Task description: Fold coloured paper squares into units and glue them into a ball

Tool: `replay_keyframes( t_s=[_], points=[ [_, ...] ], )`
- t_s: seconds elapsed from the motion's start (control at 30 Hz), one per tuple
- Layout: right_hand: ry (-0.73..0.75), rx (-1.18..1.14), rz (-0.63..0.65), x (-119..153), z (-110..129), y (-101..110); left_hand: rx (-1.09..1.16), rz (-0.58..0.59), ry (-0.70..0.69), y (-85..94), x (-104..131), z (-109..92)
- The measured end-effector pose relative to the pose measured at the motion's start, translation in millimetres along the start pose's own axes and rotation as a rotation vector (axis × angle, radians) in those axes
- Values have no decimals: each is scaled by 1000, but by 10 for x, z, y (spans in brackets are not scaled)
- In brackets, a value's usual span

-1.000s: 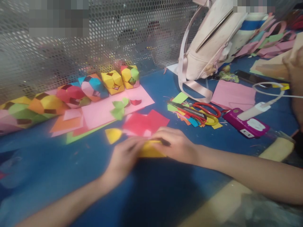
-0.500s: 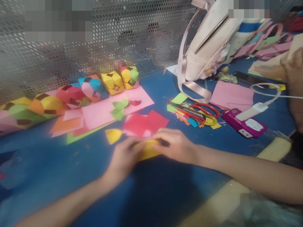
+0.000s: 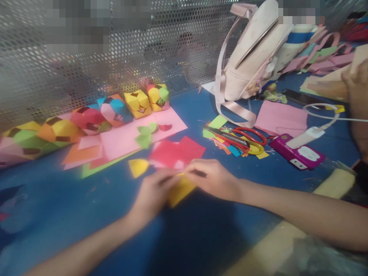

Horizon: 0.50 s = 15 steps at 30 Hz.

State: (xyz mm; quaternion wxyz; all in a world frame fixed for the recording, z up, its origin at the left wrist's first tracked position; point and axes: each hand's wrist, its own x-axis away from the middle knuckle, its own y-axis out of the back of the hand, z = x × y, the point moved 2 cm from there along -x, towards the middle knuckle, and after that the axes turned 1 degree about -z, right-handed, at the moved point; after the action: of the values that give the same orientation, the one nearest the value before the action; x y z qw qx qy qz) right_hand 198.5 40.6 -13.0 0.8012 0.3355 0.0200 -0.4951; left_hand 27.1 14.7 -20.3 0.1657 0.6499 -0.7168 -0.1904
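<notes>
A piece of yellow paper [image 3: 180, 190] is held between my two hands above the blue surface. My left hand [image 3: 153, 191] grips its left side, the fingers closed and slightly blurred. On the upper right edge my right hand [image 3: 211, 178] pinches it, fingers bent together. Just beyond the hands lie red paper sheets [image 3: 178, 151]. A small yellow folded piece [image 3: 138, 167] rests to the left of them. Green folded pieces [image 3: 144, 136] and a small red one sit on a pink sheet [image 3: 120, 140].
Folded paper cubes [image 3: 137, 103] stand in a row along the perforated metal panel [image 3: 169, 42]. Scissors [image 3: 250, 140] lie on paper scraps, near a purple power bank [image 3: 299, 151] with a white cable. A pale backpack [image 3: 244, 53] leans behind. Another person's hand [image 3: 358, 82] is at far right.
The yellow paper has turned in my hands, its lower corner now pointing further down towards me. Both hands stay in nearly the same place.
</notes>
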Motion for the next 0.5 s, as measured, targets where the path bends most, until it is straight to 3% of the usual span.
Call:
replay_keyframes(
  t_s=[0.5],
  points=[
    [-177,-76,49,-6,63,22,-30,25,-88,-1,24,-28]
  ],
)
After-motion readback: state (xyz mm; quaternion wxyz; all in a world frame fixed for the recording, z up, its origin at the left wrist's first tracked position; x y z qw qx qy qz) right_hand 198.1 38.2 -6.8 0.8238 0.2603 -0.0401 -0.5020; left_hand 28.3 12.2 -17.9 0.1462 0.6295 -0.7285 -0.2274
